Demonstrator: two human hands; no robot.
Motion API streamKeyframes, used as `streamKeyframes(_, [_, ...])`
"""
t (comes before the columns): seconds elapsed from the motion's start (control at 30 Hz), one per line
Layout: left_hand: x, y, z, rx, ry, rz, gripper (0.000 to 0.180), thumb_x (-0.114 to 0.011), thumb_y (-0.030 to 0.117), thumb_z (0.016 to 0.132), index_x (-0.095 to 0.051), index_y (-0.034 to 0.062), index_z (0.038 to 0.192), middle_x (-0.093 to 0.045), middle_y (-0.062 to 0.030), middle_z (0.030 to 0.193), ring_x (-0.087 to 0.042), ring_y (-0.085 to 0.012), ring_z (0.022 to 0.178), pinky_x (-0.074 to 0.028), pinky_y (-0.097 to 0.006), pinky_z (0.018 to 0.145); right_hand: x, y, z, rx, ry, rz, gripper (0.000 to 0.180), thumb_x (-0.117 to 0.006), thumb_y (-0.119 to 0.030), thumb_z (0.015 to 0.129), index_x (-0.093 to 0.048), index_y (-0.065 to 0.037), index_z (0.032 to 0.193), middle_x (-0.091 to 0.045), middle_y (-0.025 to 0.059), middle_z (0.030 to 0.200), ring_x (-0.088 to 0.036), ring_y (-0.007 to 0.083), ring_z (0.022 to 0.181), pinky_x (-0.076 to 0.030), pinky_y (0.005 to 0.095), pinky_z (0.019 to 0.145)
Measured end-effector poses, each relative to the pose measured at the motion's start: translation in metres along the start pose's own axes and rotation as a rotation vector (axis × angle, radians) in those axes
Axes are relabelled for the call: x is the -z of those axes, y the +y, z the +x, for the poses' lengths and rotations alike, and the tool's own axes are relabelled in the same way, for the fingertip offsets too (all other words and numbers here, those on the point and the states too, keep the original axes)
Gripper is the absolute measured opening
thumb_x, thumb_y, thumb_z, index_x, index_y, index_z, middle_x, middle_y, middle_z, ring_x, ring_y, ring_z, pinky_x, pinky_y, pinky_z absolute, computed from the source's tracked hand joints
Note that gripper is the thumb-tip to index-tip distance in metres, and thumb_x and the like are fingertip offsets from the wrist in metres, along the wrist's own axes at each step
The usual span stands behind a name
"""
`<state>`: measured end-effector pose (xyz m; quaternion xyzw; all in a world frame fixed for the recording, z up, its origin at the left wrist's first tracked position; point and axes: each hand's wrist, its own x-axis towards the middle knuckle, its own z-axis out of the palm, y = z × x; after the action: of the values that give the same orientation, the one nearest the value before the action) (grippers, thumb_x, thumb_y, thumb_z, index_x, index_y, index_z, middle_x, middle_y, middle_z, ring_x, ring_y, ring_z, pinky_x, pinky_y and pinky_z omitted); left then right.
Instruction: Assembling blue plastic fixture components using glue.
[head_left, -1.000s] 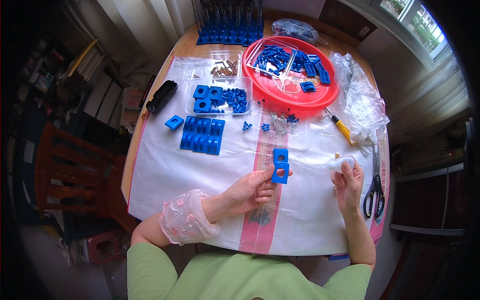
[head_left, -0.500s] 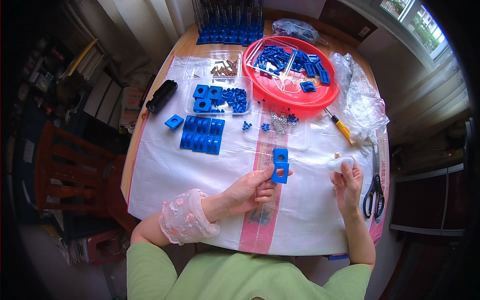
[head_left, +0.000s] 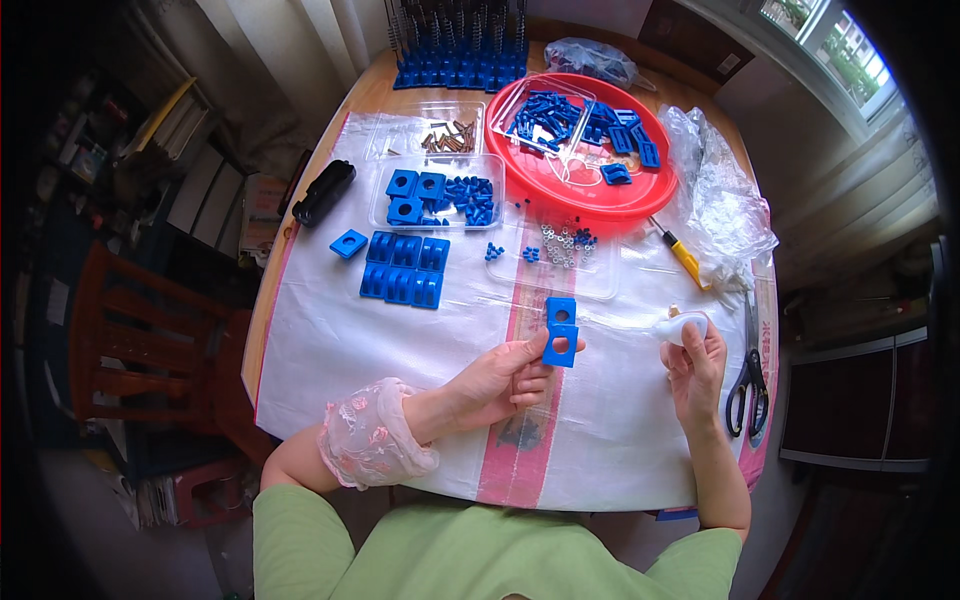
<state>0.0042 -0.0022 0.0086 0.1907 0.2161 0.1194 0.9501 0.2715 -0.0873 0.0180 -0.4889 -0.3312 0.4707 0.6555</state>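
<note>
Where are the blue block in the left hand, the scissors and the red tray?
blue block (head_left: pixel 560 332), head view, front face below its hole.
scissors (head_left: pixel 747 392), head view, black handle loops.
red tray (head_left: pixel 590 205), head view, near rim.

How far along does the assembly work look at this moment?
Looks done: a block of joined blue plastic pieces lies on the white sheet. In hand: the left hand holds a blue bracket with a hole; the right hand holds a small white object. Left: many loose blue parts in the red tray and clear tray.
</note>
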Motion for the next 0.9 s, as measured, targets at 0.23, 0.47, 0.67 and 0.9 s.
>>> streamKeyframes(0.23, [0.0025,-0.0015,0.0009,-0.008,-0.017,-0.001,0.059,-0.043,0.050,0.102,-0.046,0.0027,0.137,-0.027,0.0073,0.072,-0.026,-0.0030,0.060,-0.026,-0.018,0.050,-0.0011,-0.0007,0.0001,-0.001,0.003,0.004,0.023,-0.064,-0.024,0.096,-0.062,-0.001,0.103,-0.065,0.0011,0.079,-0.035,0.0012,0.052,-0.027,0.0207,0.050])
streamKeyframes(0.47, [0.0010,-0.0001,0.0003,-0.003,-0.013,0.007,0.059,-0.043,0.051,0.101,-0.047,0.0029,0.136,-0.027,0.0076,0.071,-0.026,-0.0029,0.059,-0.026,-0.018,0.050,-0.0020,-0.0011,-0.0001,-0.006,0.011,0.002,0.022,-0.064,-0.023,0.096,-0.062,-0.002,0.102,-0.064,0.0001,0.079,-0.036,0.0010,0.052,-0.028,0.0204,0.051])
streamKeyframes(0.67, [-0.0005,0.0007,-0.0007,0.000,-0.010,0.009,0.059,-0.043,0.050,0.102,-0.047,0.0029,0.137,-0.026,0.0076,0.071,-0.026,-0.0029,0.059,-0.026,-0.018,0.050,-0.0013,-0.0007,-0.0001,0.000,0.011,0.004,0.022,-0.064,-0.023,0.096,-0.062,-0.002,0.102,-0.063,-0.0001,0.078,-0.036,0.0012,0.052,-0.028,0.0207,0.050])
streamKeyframes(0.9, [0.0009,0.0000,0.0002,0.000,-0.008,0.003,0.059,-0.043,0.050,0.102,-0.046,0.0027,0.137,-0.026,0.0075,0.070,-0.025,-0.0031,0.059,-0.025,-0.018,0.050,-0.0002,-0.0004,-0.0002,-0.004,0.005,0.006,0.022,-0.064,-0.023,0.096,-0.062,-0.002,0.102,-0.063,0.0000,0.077,-0.035,0.0012,0.051,-0.027,0.0208,0.050])
